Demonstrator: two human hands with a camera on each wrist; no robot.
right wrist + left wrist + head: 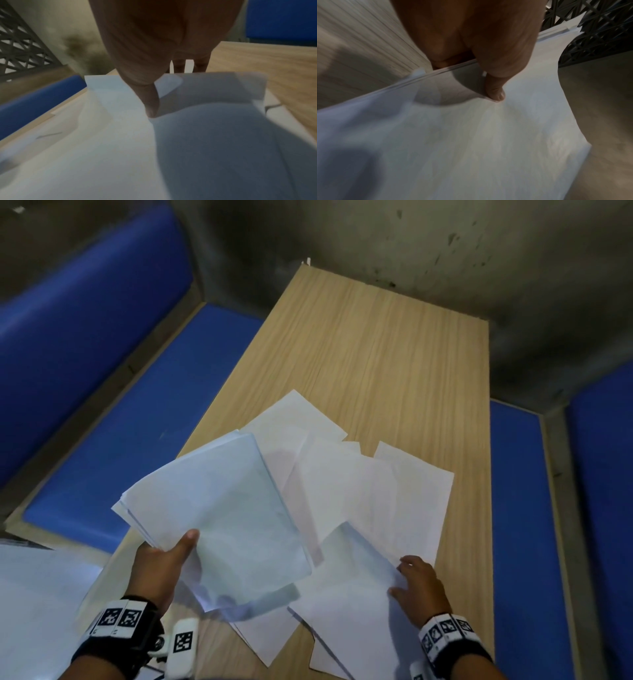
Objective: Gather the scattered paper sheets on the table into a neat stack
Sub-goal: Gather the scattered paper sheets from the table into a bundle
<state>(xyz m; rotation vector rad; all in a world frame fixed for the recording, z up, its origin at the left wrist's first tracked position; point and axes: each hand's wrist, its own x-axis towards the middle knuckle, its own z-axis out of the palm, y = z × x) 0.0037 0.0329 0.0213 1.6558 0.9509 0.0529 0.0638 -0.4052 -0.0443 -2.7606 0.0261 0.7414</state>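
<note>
Several gathered sheets [219, 515], thin and floppy, are pinched in the left hand [161, 563]; the right hand [419, 587] grips a loose sheet [356, 583] beside them; best held at edges.

Matt paper on wood-grain table

Sheets [370, 487] thin, white, faintly creased; table [376, 344] smooth pale laminate; benches [144, 392] matt blue padding.

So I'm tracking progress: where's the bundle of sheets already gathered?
In the head view the gathered bundle is lifted at the left, gripped by the left hand, overlapping the loose sheets on the table.
</note>
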